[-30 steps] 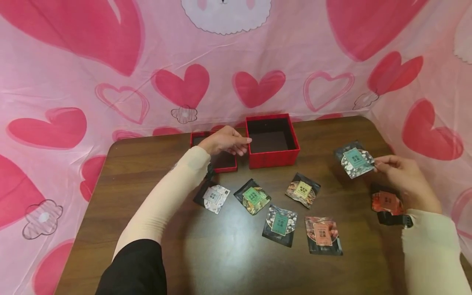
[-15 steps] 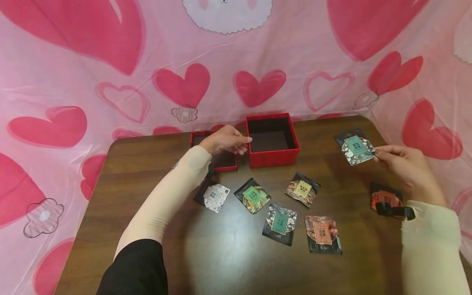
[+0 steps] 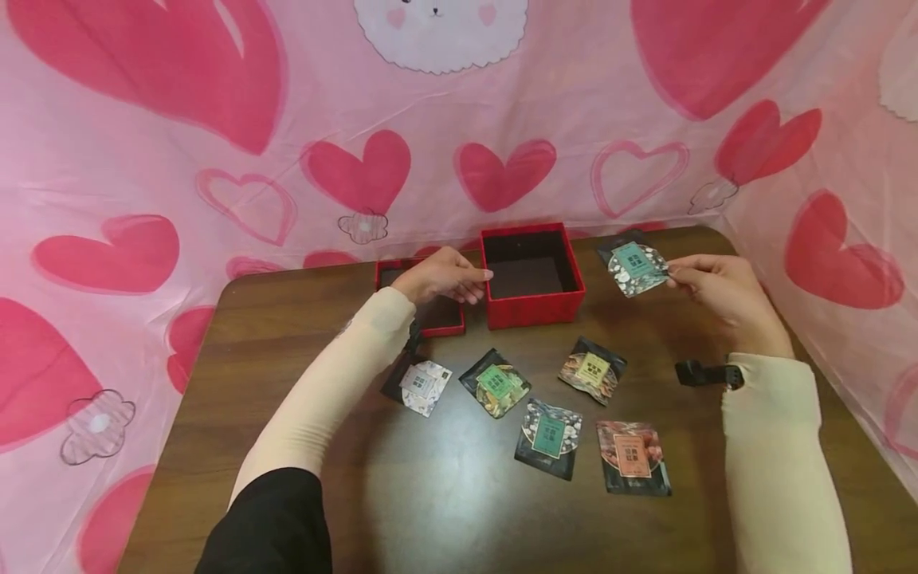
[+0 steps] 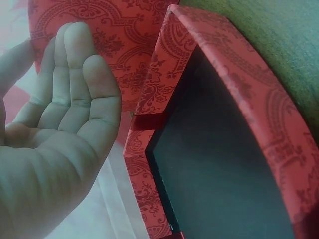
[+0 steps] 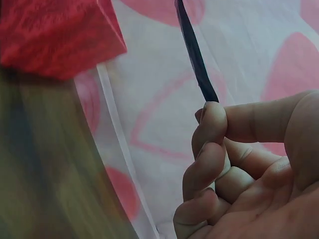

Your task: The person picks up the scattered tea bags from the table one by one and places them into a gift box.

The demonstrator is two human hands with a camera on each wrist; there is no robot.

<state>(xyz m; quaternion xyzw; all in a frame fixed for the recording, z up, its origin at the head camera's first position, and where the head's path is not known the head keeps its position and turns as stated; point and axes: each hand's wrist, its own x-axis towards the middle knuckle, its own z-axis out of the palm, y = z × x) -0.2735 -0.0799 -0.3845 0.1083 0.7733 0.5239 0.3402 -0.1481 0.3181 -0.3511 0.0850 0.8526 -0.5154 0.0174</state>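
My right hand (image 3: 731,299) pinches a black sachet with a teal label (image 3: 635,265) by its edge, between thumb and fingers, raised to the right of the open red box (image 3: 534,311). In the right wrist view the sachet (image 5: 194,55) appears edge-on, as a thin dark strip. My left hand (image 3: 443,277) holds the box by its left wall, its thumb at the rim. In the left wrist view the fingers (image 4: 79,94) lie along the patterned red wall (image 4: 127,59); the thumb's tip is partly hidden. The visible part of the dark box interior holds nothing.
Left of the box lies its shallow red lid (image 3: 441,328), inside up, partly under my left hand. Several sachets lie in front, among them white (image 3: 423,387), green (image 3: 495,383), yellow (image 3: 592,369), teal (image 3: 548,438) and orange (image 3: 633,457). A heart-print cloth (image 3: 574,104) hangs behind the table.
My right hand has carried the teal-label sachet up and left, toward the box. The red sachet at far right is now hidden by my forearm. My left hand has stayed at the box.
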